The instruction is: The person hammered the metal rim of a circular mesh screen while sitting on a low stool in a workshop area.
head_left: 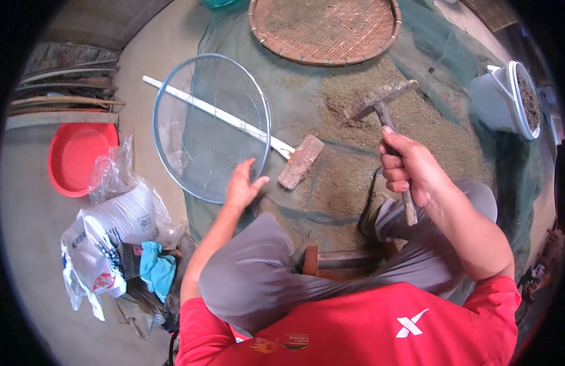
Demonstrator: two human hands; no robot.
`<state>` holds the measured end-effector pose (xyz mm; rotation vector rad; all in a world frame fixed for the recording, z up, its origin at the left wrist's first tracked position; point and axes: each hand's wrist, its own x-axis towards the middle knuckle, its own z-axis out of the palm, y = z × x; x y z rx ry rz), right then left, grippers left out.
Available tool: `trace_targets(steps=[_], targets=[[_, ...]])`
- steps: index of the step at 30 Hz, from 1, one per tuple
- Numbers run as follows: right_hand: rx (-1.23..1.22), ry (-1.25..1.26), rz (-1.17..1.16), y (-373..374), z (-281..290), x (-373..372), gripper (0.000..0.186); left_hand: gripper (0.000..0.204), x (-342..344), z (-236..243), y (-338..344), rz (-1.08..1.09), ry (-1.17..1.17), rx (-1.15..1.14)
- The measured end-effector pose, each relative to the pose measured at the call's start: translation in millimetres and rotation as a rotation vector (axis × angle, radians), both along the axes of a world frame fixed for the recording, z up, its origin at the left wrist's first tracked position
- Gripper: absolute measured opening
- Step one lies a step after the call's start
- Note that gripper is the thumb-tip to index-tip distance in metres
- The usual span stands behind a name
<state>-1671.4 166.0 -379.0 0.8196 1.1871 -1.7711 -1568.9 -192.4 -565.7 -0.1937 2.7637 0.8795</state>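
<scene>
Presently, a wooden-handled hammer [383,99] is being held up to the right of the round mesh sieve [209,149], its handle being gripped by the curled right hand [410,165]. The left hand [241,185] is being held with fingers spread at the sieve's near right rim; whether contact is being made cannot be told. Just right of the sieve, the head of a white-handled sledgehammer [301,161] is being supported by green netting [441,43].
</scene>
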Motion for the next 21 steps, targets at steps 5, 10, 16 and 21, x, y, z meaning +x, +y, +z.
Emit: trace_targets(steps=[5, 10, 16, 21], targets=[[-0.106, -0.148, -0.091, 1, -10, 0, 0.028, 0.058, -10, -4, 20, 0.017, -0.054, -0.185], [-0.110, -0.173, -0.104, 3, -5, 2, 0.028, 0.031, -7, 4, -2, 0.190, 0.097, -0.094], [-0.221, -0.200, -0.080, 0, -12, 3, 0.027, 0.024, 12, 107, -73, 0.304, -0.004, 0.290], [-0.267, -0.201, -0.048, 0, -14, 7, 0.027, 0.026, 39, 207, -77, 0.405, -0.103, 0.589]])
